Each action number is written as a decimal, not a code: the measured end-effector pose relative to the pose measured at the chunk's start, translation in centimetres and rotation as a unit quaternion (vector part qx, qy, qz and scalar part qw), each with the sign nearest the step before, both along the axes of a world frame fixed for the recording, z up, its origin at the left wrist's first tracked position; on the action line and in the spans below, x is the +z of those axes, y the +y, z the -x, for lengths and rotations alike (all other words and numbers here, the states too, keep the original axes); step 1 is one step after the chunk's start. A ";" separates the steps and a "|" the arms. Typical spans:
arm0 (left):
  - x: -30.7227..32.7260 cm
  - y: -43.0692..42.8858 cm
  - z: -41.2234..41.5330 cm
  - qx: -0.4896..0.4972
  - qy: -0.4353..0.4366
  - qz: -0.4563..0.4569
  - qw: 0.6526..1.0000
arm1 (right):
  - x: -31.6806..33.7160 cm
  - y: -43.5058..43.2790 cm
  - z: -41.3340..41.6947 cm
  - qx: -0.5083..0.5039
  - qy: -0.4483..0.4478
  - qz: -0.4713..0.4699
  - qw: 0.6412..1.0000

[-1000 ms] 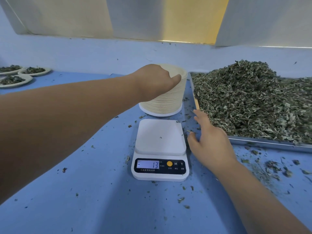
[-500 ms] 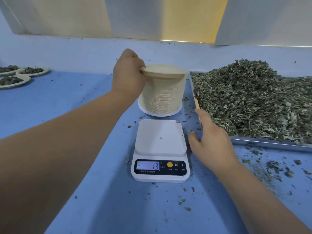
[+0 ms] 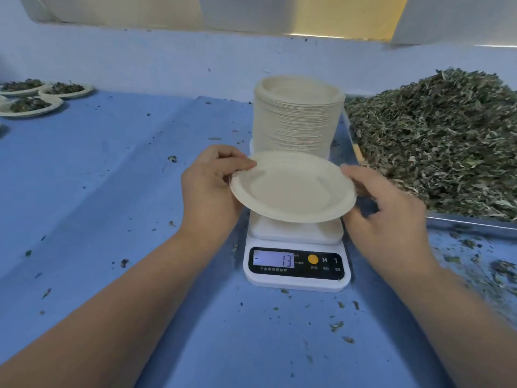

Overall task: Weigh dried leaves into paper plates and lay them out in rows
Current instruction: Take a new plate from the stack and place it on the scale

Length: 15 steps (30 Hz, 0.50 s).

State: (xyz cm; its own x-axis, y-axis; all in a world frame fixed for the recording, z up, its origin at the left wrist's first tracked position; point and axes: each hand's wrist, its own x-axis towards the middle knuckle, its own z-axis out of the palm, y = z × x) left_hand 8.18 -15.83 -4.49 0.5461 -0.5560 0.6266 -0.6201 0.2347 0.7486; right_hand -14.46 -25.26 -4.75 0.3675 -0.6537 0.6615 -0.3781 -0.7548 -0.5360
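Pinching empty paper plate point(image 3: 292, 187) by its rim with left hand point(image 3: 208, 189), just above scale point(image 3: 296, 247); right hand point(image 3: 386, 208) at opposite rim, hold unclear. Far left of grip, few filled plates point(image 3: 30, 105) done; right of it, leaf heap point(image 3: 436, 141) seemingly mostly unweighed.

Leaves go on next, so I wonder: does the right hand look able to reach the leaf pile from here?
Probably yes. The right hand is at the right rim of the plate, and the leaf pile lies just to its right with nothing between them.
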 end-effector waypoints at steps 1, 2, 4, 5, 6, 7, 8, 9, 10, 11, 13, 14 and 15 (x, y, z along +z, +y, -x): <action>-0.1 0.0 -0.1 -0.004 0.021 -0.007 1.000 | -0.1 -0.1 0.0 -0.012 0.002 0.007 1.000; -0.1 -0.1 -0.2 -0.016 0.053 -0.016 0.998 | -0.3 -0.1 0.0 -0.025 0.004 0.013 1.000; 0.0 -0.1 -0.2 -0.059 0.142 -0.042 0.987 | -0.3 -0.3 0.4 -0.042 0.011 0.003 0.999; 0.0 -0.2 -0.2 -0.083 0.190 -0.051 0.977 | -0.2 -0.5 0.5 -0.048 0.017 -0.009 0.999; 0.0 -0.1 -0.2 -0.104 0.229 -0.055 0.966 | -0.1 -0.7 0.7 -0.050 0.027 -0.021 0.998; 0.0 -0.1 -0.3 -0.118 0.255 -0.057 0.958 | -0.1 -0.9 0.9 -0.051 0.037 -0.031 0.998; -0.1 -0.1 -0.4 -0.124 0.271 -0.057 0.953 | 0.0 -1.0 1.0 -0.051 0.047 -0.039 0.997; -0.1 -0.2 -0.5 -0.122 0.280 -0.057 0.951 | 0.0 -1.0 1.0 -0.049 0.056 -0.045 0.996; -0.2 -0.2 -0.5 -0.113 0.282 -0.059 0.951 | 0.1 -0.9 1.1 -0.044 0.064 -0.049 0.996; -0.3 -0.2 -0.6 -0.101 0.280 -0.062 0.953 | 0.1 -0.9 1.1 -0.037 0.071 -0.054 0.995; -0.5 -0.3 -0.5 -0.085 0.273 -0.067 0.956 | 0.0 -0.9 1.3 -0.025 0.080 -0.063 0.994; -0.7 -0.3 -0.5 -0.080 0.270 -0.070 0.957 | 0.0 -1.0 1.4 -0.022 0.085 -0.066 0.994; -0.9 -0.3 -0.5 -0.077 0.267 -0.074 0.958 | 0.0 -1.0 1.5 -0.021 0.092 -0.069 0.993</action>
